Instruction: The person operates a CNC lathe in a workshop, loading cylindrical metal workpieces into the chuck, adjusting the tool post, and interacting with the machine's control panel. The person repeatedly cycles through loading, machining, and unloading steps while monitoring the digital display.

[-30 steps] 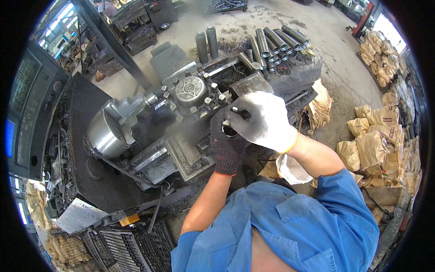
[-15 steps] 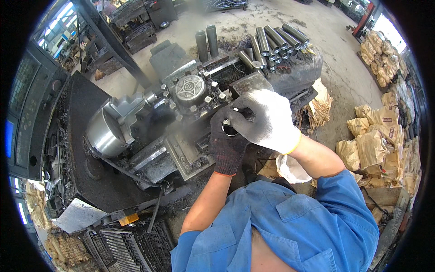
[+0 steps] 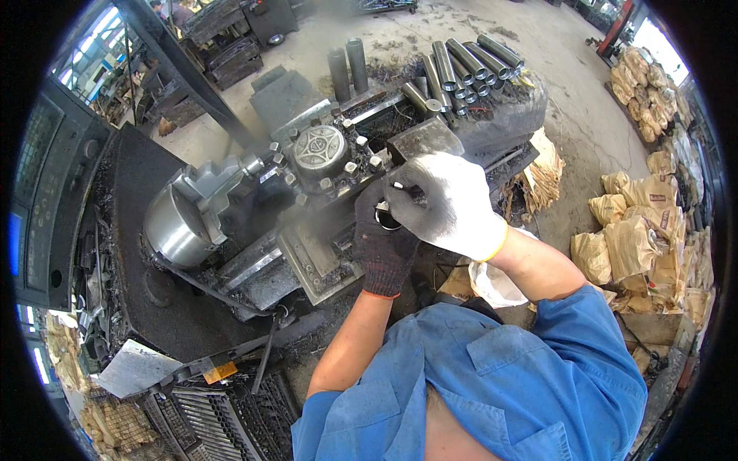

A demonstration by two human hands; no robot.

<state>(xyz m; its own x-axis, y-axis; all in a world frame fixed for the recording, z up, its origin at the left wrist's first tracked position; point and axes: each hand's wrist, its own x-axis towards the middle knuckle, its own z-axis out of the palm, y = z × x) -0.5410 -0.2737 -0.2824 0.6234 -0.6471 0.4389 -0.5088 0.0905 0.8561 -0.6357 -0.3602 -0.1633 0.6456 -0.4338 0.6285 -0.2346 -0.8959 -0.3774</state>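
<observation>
The short metal tube sits upright between both hands, just in front of the lathe's tool post. Left hand (dark glove) wraps it; right hand fingers pinch over its top. Not yet loaded in the chuck, I judge; finished tubes are piled behind.

Left hand in a dark glove is wrapped around a short metal tube, open end facing up. Right hand in a white glove sits right on top of it, fingers curled over the rim. Both are just beside the lathe turret, with steel pipes stacked behind.
</observation>
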